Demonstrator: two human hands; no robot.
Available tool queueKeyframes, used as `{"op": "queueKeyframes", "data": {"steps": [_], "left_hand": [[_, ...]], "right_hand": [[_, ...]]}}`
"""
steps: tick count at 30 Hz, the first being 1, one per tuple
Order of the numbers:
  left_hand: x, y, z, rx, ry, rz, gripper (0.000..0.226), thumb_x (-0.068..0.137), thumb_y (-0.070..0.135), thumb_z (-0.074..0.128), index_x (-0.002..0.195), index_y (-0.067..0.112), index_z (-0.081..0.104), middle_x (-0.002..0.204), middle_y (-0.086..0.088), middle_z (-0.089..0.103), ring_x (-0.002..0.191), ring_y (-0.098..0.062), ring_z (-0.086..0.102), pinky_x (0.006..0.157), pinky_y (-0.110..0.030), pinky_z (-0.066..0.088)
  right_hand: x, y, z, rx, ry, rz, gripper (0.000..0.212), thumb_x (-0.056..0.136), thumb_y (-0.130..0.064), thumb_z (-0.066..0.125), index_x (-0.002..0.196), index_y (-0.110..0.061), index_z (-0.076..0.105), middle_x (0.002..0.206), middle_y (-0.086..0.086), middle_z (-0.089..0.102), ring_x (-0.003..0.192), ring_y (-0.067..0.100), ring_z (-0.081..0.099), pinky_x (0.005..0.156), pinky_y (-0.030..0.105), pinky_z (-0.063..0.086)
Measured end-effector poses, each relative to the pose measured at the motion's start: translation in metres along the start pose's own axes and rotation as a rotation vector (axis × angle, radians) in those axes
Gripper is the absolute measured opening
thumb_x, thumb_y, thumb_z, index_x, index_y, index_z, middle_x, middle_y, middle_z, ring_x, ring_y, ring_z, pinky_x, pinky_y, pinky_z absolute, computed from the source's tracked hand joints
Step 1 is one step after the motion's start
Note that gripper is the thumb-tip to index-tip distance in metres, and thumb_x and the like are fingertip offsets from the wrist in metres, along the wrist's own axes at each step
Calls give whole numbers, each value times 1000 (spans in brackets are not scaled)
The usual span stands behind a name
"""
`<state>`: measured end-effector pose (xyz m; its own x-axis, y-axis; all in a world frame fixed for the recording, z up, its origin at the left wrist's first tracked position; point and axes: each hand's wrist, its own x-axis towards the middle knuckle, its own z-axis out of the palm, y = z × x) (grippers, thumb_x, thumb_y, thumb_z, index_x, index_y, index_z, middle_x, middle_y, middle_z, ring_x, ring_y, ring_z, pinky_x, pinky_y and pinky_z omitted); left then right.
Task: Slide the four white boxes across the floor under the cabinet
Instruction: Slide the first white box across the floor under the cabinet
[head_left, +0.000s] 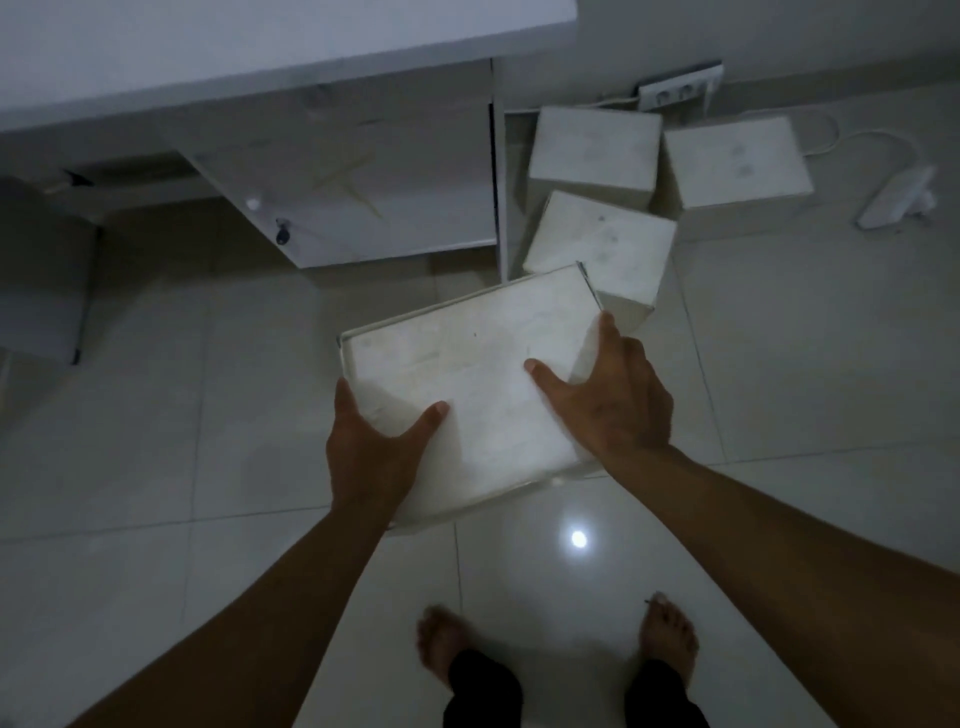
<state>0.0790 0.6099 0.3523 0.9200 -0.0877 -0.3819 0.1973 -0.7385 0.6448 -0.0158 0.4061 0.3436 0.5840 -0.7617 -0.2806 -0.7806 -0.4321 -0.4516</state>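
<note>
Closed white box (467, 395), contents hidden, held on both sides above the tiled floor (779, 364). Left hand (374, 457) and right hand (613, 405): fingers spread wide, thumbs on the lid. Three more boxes (597, 249) lie right of the cabinet (363, 171).

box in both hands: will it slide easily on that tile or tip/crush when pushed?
The white box probably slides easily: the floor tile is glossy. Its low, broad shape makes tipping unlikely. The left hand and right hand grip its sides without visible denting, so it seems fairly stiff.
</note>
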Motion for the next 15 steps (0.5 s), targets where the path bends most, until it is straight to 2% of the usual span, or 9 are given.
{"op": "queueKeyframes", "data": {"steps": [5, 9, 15], "left_hand": [[52, -40, -29, 45, -45, 21, 120, 61, 64, 78, 153, 24, 13, 150, -5, 39, 134, -28, 41, 106, -43, 37], [87, -58, -39, 61, -57, 30, 117, 60, 63, 79, 152, 24, 17, 148, -5, 42, 131, -29, 44, 106, -44, 40], [144, -84, -15, 18, -36, 28, 119, 59, 65, 79, 153, 26, 16, 149, -4, 42, 133, -28, 43, 102, -36, 37]], "right_hand": [[-2, -39, 61, 33, 1, 62, 104, 72, -83, 52, 152, -27, 15, 147, 9, 41, 129, 34, 46, 100, 49, 40], [1, -53, 93, 51, -21, 72, 103, 73, -82, 53, 152, -28, 13, 146, 9, 41, 128, 34, 48, 98, 48, 43], [33, -58, 141, 49, 3, 35, 103, 73, -82, 53, 152, -28, 13, 147, 9, 41, 126, 33, 49, 96, 46, 45]]}}
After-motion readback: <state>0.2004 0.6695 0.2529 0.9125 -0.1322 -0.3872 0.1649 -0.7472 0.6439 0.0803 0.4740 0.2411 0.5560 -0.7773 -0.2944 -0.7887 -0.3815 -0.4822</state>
